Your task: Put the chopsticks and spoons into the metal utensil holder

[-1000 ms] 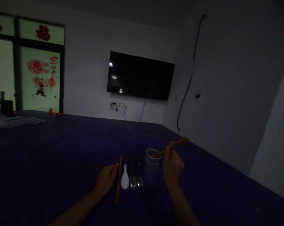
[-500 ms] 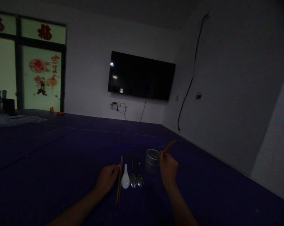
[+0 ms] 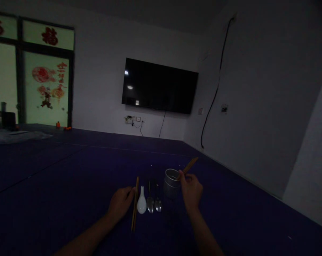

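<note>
My right hand (image 3: 192, 190) is closed around a small bunch of wooden chopsticks (image 3: 191, 165), which slant up to the right from the rim of a grey metal cup (image 3: 172, 186). Their lower ends are hidden by my fingers and the cup rim. To the left, a pair of wooden chopsticks (image 3: 135, 208) lies lengthwise on the dark blue surface. My left hand (image 3: 121, 202) rests beside it, fingers apart, fingertips touching its left side. Between the pair and the cup lie a white soup spoon (image 3: 142, 204), a metal spoon (image 3: 150, 204) and another metal spoon (image 3: 158, 205), side by side.
The dark blue surface (image 3: 78, 177) extends to the walls. Clear plastic sheeting (image 3: 22, 136) lies at the far left, with small orange objects (image 3: 67, 128) farther back. A television (image 3: 161, 87) hangs on the back wall, and a black cable (image 3: 212, 103) runs down the right wall.
My right hand has shifted slightly, and the chopsticks in it show a little wider apart at the top. My left hand and the row of spoons stay put.
</note>
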`<action>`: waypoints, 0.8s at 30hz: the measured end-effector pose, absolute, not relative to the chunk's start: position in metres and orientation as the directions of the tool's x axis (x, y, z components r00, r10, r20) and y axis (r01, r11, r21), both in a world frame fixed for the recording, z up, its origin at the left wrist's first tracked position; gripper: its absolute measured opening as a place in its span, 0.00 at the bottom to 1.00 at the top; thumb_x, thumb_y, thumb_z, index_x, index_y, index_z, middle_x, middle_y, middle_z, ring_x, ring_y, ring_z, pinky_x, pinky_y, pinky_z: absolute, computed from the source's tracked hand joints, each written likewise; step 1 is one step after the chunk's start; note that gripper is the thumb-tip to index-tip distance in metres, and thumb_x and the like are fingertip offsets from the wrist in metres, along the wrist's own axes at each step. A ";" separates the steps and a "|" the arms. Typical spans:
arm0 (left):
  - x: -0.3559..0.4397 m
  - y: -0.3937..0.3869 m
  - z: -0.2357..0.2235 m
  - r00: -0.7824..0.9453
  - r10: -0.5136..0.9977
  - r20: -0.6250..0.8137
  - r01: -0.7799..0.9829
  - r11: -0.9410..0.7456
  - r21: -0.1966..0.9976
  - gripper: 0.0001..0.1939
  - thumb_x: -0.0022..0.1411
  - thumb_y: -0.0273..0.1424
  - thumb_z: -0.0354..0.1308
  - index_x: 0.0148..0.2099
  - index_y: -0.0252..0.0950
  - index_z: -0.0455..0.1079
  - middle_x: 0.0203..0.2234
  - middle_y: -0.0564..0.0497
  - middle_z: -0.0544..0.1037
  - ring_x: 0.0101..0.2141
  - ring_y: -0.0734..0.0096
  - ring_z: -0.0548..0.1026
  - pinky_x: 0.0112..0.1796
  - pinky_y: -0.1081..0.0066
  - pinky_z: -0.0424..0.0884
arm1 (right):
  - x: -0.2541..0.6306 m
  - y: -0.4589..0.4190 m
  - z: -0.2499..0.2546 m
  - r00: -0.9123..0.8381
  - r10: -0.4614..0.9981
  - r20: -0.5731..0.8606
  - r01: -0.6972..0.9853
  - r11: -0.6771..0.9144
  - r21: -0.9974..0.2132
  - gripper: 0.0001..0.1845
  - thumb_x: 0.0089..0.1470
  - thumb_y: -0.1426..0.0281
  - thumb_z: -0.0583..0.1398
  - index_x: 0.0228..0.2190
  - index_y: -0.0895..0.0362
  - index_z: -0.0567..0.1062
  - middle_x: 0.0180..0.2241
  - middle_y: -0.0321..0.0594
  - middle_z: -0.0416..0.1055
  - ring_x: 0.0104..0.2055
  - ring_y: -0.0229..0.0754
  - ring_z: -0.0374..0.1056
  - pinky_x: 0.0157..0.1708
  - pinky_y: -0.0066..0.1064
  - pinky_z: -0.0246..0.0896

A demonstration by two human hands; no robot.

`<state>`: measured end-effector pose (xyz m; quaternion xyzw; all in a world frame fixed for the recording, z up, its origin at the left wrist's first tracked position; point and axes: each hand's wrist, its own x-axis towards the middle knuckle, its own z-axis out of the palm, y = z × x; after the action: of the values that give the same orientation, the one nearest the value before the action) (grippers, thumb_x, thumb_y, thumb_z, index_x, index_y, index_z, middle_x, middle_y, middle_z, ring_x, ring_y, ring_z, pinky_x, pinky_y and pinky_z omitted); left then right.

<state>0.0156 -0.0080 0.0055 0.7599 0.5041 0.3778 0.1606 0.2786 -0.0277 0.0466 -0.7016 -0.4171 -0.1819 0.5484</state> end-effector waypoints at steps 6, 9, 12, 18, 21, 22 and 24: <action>0.016 -0.009 0.006 0.202 0.900 0.386 0.682 -0.413 0.604 0.24 0.63 0.43 0.39 0.22 0.35 0.65 0.18 0.53 0.69 0.22 0.72 0.67 0.24 0.73 0.53 | 0.254 -0.042 0.060 0.621 0.257 0.741 0.752 0.074 -0.655 0.28 0.55 0.45 0.45 0.23 0.55 0.65 0.16 0.35 0.63 0.18 0.39 0.60 0.22 0.28 0.48; 0.016 -0.008 0.006 0.224 0.905 0.362 0.702 -0.407 0.584 0.20 0.61 0.40 0.44 0.24 0.35 0.66 0.19 0.53 0.71 0.23 0.72 0.69 0.25 0.74 0.55 | 0.231 -0.045 0.056 0.380 0.357 0.853 0.855 0.217 -0.471 0.29 0.57 0.47 0.45 0.17 0.54 0.62 0.13 0.32 0.59 0.16 0.35 0.57 0.21 0.26 0.46; 0.016 -0.007 0.005 0.231 0.908 0.348 0.734 -0.398 0.550 0.17 0.60 0.39 0.47 0.24 0.35 0.66 0.20 0.52 0.72 0.25 0.71 0.70 0.25 0.74 0.57 | 0.205 -0.047 0.045 -0.026 0.487 0.873 0.908 0.376 -0.183 0.29 0.62 0.54 0.44 0.18 0.56 0.67 0.16 0.36 0.66 0.19 0.35 0.62 0.23 0.26 0.46; 0.014 -0.008 0.006 0.275 0.896 0.348 0.732 -0.430 0.529 0.09 0.58 0.33 0.50 0.32 0.36 0.70 0.27 0.50 0.76 0.32 0.67 0.73 0.31 0.73 0.62 | 0.174 -0.056 0.034 -0.394 0.719 0.573 0.852 0.520 -0.066 0.18 0.59 0.59 0.53 0.25 0.55 0.75 0.24 0.37 0.75 0.27 0.36 0.70 0.25 0.25 0.48; 0.012 -0.006 0.003 0.344 0.862 0.372 0.681 -0.502 0.534 0.12 0.59 0.30 0.48 0.40 0.38 0.72 0.35 0.48 0.77 0.40 0.65 0.72 0.38 0.71 0.64 | 0.173 -0.058 0.036 -0.391 0.783 0.484 0.863 0.495 -0.104 0.16 0.59 0.60 0.54 0.28 0.55 0.76 0.27 0.38 0.76 0.30 0.37 0.71 0.27 0.24 0.50; 0.012 -0.005 0.002 0.368 0.850 0.377 0.667 -0.523 0.531 0.14 0.60 0.28 0.47 0.42 0.38 0.72 0.38 0.48 0.77 0.41 0.65 0.72 0.40 0.70 0.64 | 0.173 -0.058 0.037 -0.386 0.796 0.467 0.868 0.485 -0.108 0.17 0.59 0.60 0.54 0.28 0.55 0.76 0.28 0.38 0.76 0.30 0.38 0.72 0.27 0.24 0.51; 0.012 -0.003 -0.001 0.406 0.835 0.371 0.659 -0.548 0.515 0.15 0.60 0.27 0.46 0.43 0.38 0.73 0.39 0.47 0.76 0.43 0.65 0.71 0.43 0.68 0.63 | 0.175 -0.057 0.037 -0.376 0.814 0.442 0.879 0.465 -0.109 0.17 0.59 0.60 0.53 0.28 0.55 0.76 0.28 0.38 0.76 0.31 0.38 0.72 0.28 0.25 0.51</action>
<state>0.0116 -0.0027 -0.0008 0.8256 0.4524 0.3043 0.1453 0.1747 -0.0569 0.0373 -0.5121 -0.8263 -0.0724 0.2228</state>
